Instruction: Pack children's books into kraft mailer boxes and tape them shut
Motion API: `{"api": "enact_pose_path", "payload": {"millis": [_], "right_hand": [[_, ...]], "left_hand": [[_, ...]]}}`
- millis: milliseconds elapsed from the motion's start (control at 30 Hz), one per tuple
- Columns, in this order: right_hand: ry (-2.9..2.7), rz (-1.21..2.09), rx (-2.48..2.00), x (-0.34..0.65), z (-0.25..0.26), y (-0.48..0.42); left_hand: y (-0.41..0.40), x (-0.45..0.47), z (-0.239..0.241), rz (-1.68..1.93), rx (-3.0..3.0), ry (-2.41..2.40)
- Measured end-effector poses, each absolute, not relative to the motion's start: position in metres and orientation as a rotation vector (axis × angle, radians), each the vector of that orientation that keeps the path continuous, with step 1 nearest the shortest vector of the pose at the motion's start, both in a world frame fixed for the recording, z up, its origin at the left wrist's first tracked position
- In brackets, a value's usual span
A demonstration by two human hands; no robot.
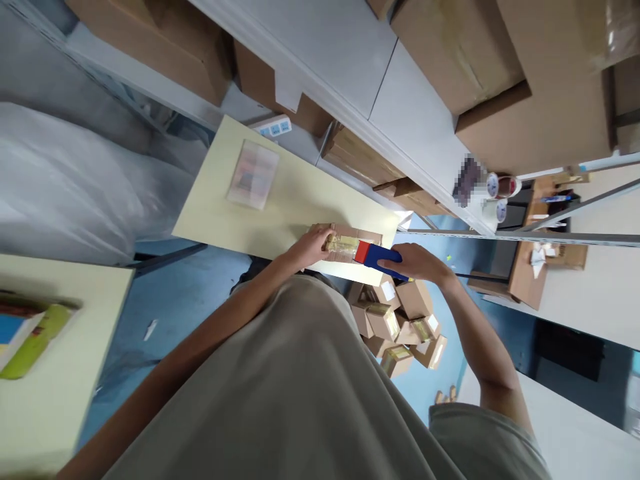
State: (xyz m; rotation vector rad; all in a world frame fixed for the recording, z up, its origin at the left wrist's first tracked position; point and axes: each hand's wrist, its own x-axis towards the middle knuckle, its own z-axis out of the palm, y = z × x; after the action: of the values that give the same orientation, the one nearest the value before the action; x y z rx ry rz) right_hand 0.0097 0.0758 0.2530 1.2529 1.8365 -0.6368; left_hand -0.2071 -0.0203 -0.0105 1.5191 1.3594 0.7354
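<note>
A small cardboard box (371,236) lies at the near edge of a pale yellow table (295,200). My left hand (314,245) rests on the box's left end with its fingers curled over it, holding it down. My right hand (416,263) is closed round the blue handle of a tape dispenser (374,255), which has a red part and a roll of clear tape. The dispenser lies across the box top, its tape end beside my left fingers.
A clear plastic packet (253,175) lies on the table and a white power strip (274,127) at its far edge. Several taped small boxes (400,323) are piled on the blue floor. Metal shelves (430,133) hold large cartons; tape rolls (500,188) sit on one.
</note>
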Motion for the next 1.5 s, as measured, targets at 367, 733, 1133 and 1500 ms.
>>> {"api": "enact_pose_path", "payload": {"millis": [367,733,1133,1500], "right_hand": [[2.013,-0.851,1.193,0.077,0.149,0.124],[2.080,-0.870,1.154,0.089,0.140,0.128],[2.051,-1.155,1.150,0.168,0.173,0.138],[1.960,-1.269,1.081,0.212,0.155,0.148]], "left_hand": [[-0.027,-0.183,0.011,0.713,1.369,1.616],[-0.018,-0.118,0.003,0.918,0.790,2.101],[0.001,-0.156,0.011,0.856,0.907,2.336],[0.011,-0.158,0.003,0.837,1.019,2.392]]}}
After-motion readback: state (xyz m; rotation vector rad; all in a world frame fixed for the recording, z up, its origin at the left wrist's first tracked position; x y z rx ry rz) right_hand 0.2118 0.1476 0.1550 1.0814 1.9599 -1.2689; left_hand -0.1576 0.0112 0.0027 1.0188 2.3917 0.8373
